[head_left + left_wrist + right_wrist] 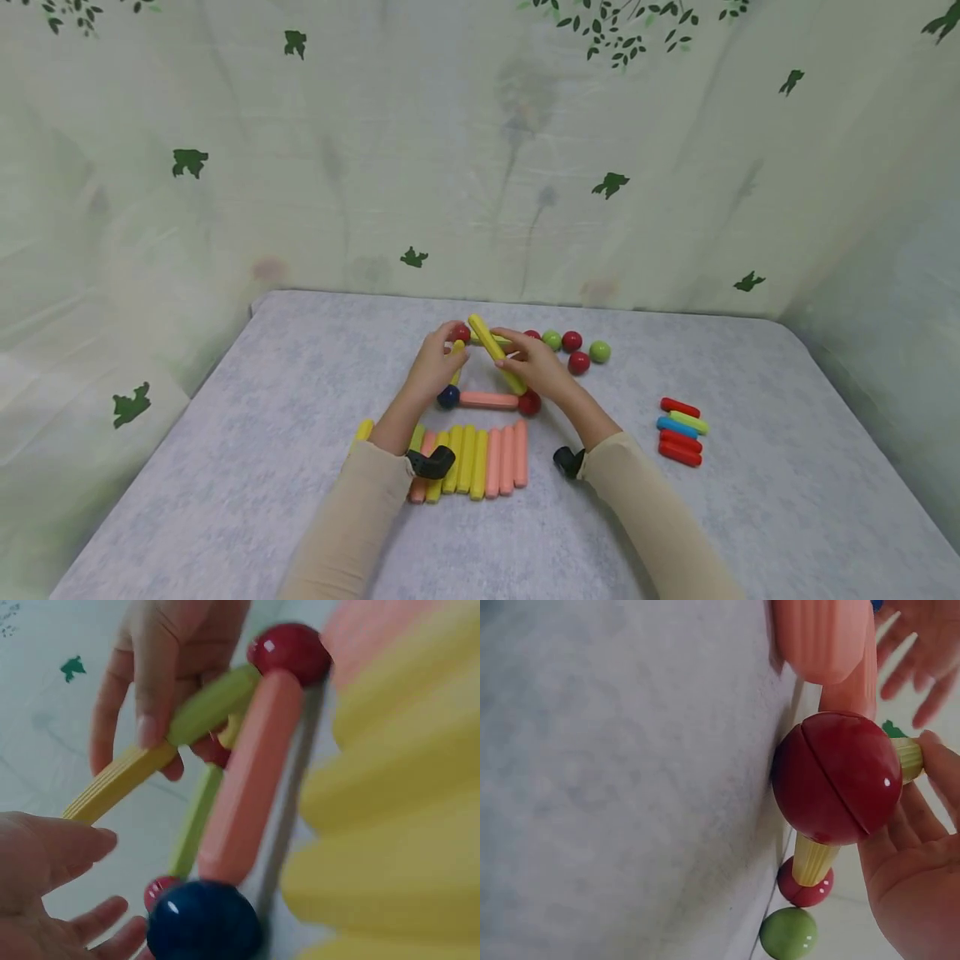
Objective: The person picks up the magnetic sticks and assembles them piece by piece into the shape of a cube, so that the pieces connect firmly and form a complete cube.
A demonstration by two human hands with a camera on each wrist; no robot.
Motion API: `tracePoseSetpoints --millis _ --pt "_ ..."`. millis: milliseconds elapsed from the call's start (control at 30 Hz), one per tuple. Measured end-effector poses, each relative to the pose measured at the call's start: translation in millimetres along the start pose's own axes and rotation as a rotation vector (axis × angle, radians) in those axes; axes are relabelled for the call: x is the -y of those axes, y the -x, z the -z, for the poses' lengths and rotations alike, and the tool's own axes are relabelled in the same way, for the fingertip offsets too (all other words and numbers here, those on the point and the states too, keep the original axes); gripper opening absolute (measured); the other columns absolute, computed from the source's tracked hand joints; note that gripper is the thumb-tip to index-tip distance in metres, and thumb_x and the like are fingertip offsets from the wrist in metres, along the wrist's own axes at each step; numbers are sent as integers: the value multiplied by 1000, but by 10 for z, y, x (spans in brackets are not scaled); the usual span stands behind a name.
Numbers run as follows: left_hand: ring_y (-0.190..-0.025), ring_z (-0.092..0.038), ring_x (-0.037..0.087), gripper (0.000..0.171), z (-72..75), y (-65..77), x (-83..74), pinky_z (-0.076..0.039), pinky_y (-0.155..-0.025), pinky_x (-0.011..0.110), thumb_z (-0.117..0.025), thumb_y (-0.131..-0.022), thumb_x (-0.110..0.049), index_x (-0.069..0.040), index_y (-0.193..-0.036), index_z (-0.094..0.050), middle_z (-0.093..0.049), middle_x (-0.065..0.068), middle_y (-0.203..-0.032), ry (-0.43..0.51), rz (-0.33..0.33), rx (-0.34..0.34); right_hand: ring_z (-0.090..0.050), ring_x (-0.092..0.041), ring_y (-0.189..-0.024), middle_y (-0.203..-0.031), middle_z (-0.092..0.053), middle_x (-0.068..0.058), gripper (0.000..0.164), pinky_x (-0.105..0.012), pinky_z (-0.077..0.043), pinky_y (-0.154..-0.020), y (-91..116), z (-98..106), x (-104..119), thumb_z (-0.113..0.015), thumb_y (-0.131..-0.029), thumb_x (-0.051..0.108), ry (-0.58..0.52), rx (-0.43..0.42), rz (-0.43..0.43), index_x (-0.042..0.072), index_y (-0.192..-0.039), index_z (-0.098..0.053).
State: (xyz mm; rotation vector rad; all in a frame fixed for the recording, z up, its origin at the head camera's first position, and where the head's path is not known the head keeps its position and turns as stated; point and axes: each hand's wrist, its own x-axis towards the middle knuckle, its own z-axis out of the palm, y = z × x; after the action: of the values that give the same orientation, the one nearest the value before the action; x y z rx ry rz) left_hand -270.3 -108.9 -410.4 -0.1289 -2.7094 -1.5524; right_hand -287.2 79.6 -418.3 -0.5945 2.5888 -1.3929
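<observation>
Here's the right hand [538, 367], its grip clamped on a yellow ribbed rod [487, 340], thumb and fingers pinching it above and to the right of the navy-blue ball [448, 396]. That rod tilts, its low end meeting a glossy red ball [529, 403] to the right of the navy-blue ball, and a pink rod [487, 401] lies straight between the two balls!

Over to the left hand [437, 362], just beyond the navy-blue ball: its grip is apart, fingers spread, close to a far red ball [462, 333]; whether it touches that ball, I can't tell. A second yellow rod [456, 377] runs away from the navy-blue ball between them.

On the tabletop [247, 467], nearer the person than the navy-blue ball, there's a row of loose yellow rods [467, 460] and loose pink rods [507, 460] side by side. Beyond and right of the navy-blue ball sit loose red balls [572, 341] and green balls [599, 352], while well off to its right lie short red, green and blue rods [677, 427].
</observation>
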Motion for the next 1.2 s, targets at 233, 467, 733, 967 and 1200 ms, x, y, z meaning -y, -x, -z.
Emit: tracePoseSetpoints --millis 233,467,733,967,1200 --pt "-111 -45 32 66 -7 -75 165 -41 -88 45 -61 -84 -9 -16 -141 -28 -39 23 -123 -221 98 124 -57 -21 -91 -102 -61 -7 44 -29 -49 -71 -106 -51 -22 -63 -85 17 78 48 -94 23 -127 -52" --pt "-89 -48 27 67 -43 -112 153 -44 -76 39 -56 -86 -8 -25 -143 -25 -38 24 -122 -320 103 195 -56 -19 -92 -102 -61 -7 42 -29 -49 -72 -116 -72 -2 -62 -86 17 198 86 -138 23 -126 -53" --pt "-93 -47 27 59 -64 -107 121 -43 -85 44 -54 -88 -10 -20 -141 -32 -37 25 -124 -339 114 207 -57 -17 -90 -102 -62 -9 41 -32 -48 -75 -111 -81 18 -62 -85 14 266 118 -124 20 -125 -54" --pt "-92 -45 27 54 -62 -96 104 -42 -83 42 -53 -89 -10 -16 -139 -35 -35 24 -125 -325 126 227 -58 -18 -91 -101 -63 -10 39 -33 -48 -76 -104 -95 28 -63 -85 13 293 117 -115 17 -123 -56" --pt "-96 -45 28 61 -46 -95 129 -42 -85 43 -54 -89 -15 -17 -143 -26 -36 24 -127 -300 151 225 -56 -17 -91 -100 -61 -5 36 -33 -48 -76 -74 -38 26 -62 -86 20 312 68 -125 14 -121 -57"
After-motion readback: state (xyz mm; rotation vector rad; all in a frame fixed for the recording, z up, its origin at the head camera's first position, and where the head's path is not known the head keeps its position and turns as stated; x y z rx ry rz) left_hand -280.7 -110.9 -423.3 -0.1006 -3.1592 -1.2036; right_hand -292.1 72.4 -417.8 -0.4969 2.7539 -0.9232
